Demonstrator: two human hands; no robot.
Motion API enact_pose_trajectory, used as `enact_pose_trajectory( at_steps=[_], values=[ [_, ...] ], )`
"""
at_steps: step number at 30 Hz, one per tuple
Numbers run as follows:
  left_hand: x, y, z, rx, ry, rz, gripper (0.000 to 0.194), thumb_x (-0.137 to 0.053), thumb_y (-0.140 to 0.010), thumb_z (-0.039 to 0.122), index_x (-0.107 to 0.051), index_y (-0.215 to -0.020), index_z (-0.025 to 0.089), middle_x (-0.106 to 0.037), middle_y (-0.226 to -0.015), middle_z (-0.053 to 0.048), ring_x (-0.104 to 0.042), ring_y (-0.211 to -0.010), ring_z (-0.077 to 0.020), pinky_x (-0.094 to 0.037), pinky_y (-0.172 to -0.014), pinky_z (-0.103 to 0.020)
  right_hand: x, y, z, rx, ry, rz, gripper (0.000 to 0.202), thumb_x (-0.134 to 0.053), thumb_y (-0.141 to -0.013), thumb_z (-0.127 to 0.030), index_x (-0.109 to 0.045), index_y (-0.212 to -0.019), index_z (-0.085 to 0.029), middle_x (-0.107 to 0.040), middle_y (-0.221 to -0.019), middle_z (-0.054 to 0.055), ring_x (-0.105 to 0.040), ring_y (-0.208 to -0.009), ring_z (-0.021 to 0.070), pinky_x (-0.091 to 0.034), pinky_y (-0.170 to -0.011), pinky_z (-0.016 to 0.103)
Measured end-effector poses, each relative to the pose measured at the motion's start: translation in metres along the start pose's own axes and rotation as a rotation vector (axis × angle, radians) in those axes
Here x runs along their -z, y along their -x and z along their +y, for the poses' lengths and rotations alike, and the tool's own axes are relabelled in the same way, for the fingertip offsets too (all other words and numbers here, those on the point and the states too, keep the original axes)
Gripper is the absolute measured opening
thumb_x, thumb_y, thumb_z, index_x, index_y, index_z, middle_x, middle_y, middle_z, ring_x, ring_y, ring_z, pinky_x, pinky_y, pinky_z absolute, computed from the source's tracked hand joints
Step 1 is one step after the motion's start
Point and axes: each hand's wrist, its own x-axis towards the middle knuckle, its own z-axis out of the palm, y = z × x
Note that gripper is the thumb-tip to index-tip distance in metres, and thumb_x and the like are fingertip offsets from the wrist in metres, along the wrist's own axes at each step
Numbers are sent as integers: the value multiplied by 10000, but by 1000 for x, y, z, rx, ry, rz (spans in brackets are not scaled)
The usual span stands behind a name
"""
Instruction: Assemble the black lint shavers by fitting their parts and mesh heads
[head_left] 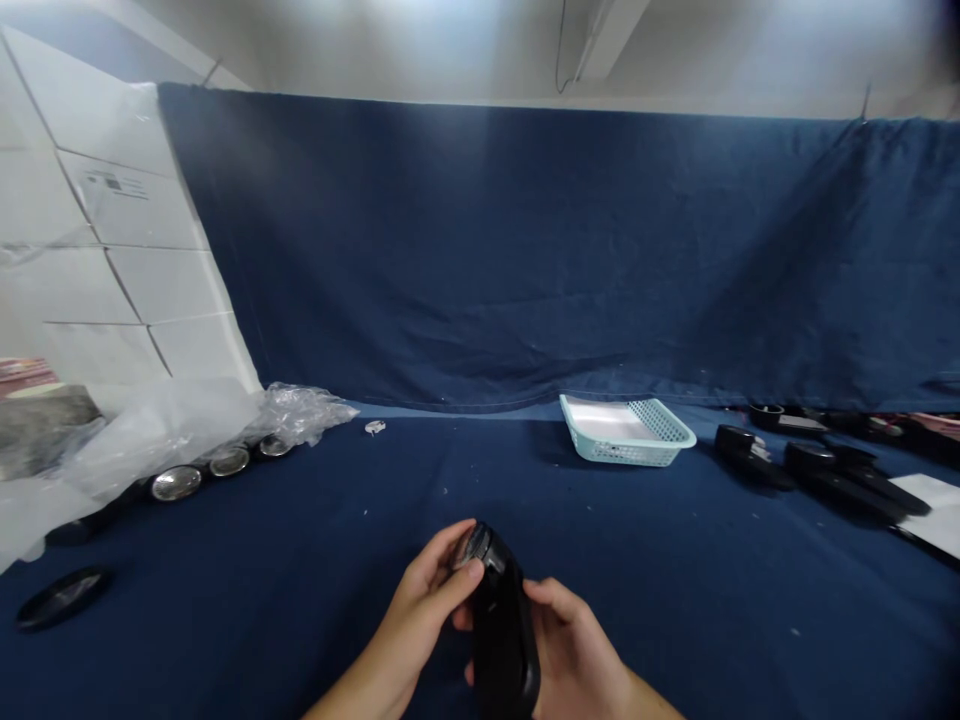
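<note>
A glossy black handheld device (504, 640) with a rounded head stands nearly lengthwise at the bottom centre, between both hands. My left hand (431, 605) grips its upper end, thumb on the near side of the head and fingers around the far side. My right hand (574, 650) wraps the lower body from the right, with the thumb along its edge. Part of the right fingers is hidden behind the device. A blue cloth-covered table (300, 600) lies beneath.
A pale green basket (626, 452) holding white sheets stands at the back right. Black devices (840, 480) lie at the right. Round shiny-faced parts (229, 461), plastic wrap (172, 420) and a black oval piece (64, 598) are on the left. A small white piece (375, 427) lies behind.
</note>
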Motion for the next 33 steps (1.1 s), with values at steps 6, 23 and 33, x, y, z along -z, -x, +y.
enact_pose_trajectory(
  at_steps=[6,23,33],
  values=[
    [2,-1,-2,35,28,-33,507,-657,-821,426,-538,-1278,242,-644,-1098,-58,-599,-863,-203,-428,-716,-290,6,-4,4,23,-8,24,513,-505,-841,-460,-645,-1151,-76,-724,-1050,118,-699,-802,235,-459,-783,352],
    [4,-1,-2,34,16,-63,495,-651,-818,367,-535,-1282,239,-644,-1098,-61,-563,-1011,-247,-410,-842,-330,-3,-5,1,15,20,151,505,-509,-825,-480,-667,-1079,-73,-737,-903,99,-685,-705,221,-454,-720,334],
    [1,-1,1,62,70,-45,503,-677,-783,356,-554,-1249,211,-654,-1069,-66,-589,-960,-230,-418,-815,-317,-9,-4,2,8,-10,196,473,-530,-818,-459,-690,-1028,-66,-742,-873,106,-681,-694,212,-462,-743,341]
  ],
)
